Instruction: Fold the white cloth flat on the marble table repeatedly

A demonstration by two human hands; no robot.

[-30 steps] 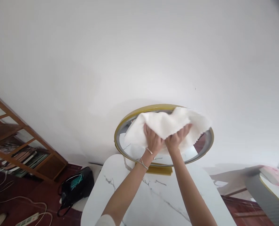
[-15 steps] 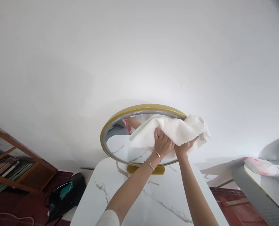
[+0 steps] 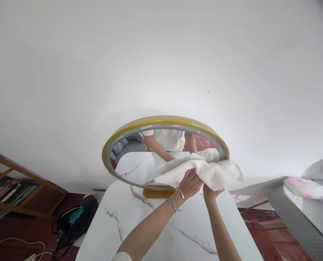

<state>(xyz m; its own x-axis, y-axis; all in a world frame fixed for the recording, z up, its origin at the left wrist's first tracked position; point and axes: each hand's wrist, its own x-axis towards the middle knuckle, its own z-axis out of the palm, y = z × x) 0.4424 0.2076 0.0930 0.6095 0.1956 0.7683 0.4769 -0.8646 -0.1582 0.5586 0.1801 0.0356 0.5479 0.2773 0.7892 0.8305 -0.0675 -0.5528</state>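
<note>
As both hands work a white cloth [image 3: 218,173] at the oval mirror [image 3: 139,166], it sits bunched towards the mirror's four o'clock.
The left hand [image 3: 191,184] has its fingers half curled on the cloth; the right hand [image 3: 213,192] holds it from below, its fingers hidden in folds, so how far open cannot be told. At the view's eight o'clock, a black bag [image 3: 81,221] holds something teal [image 3: 76,214], and a wooden shelf [image 3: 45,197] holds stacked flat items [image 3: 17,192]; at four, a pink-and-white packet [image 3: 305,187].
</note>
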